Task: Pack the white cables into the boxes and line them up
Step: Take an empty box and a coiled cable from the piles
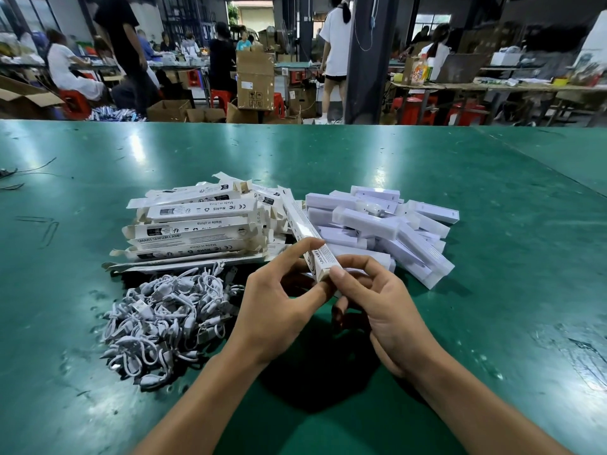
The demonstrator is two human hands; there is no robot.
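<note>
A long white box printed "SMART SENSOR LAMP" points away from me above the green table. My left hand pinches its near end from the left, index finger lying along the top. My right hand pinches the same end from the right with thumb and fingers. A tangled heap of short white cables lies left of my left hand. Behind it sits a pile of flat printed boxes with open flaps. Plain white lamp units are heaped to the right.
The green table spreads wide on all sides. Thin dark wire scraps lie at the far left edge. Beyond the table, people work among cardboard cartons, red stools and other benches.
</note>
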